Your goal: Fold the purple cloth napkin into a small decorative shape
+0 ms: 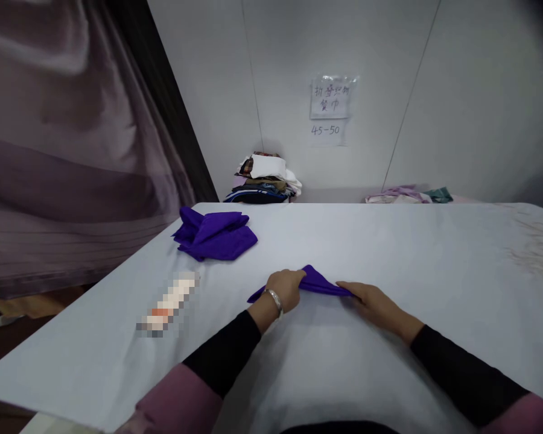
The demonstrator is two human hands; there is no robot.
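As hands [284,290] [374,306] hold purple cloth [317,283], table [411,247] beneath

- The scene is viewed from the person's head, forward and down
- The left hand [285,288] and right hand [371,303] are seen near, from above and behind
- The table [434,253] is overlooked, the wall [389,48] faced farther off

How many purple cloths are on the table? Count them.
2 visible: a folded purple cloth between the left hand and right hand, and a crumpled purple cloth at the far left of the table. The crumpled one may hide more.
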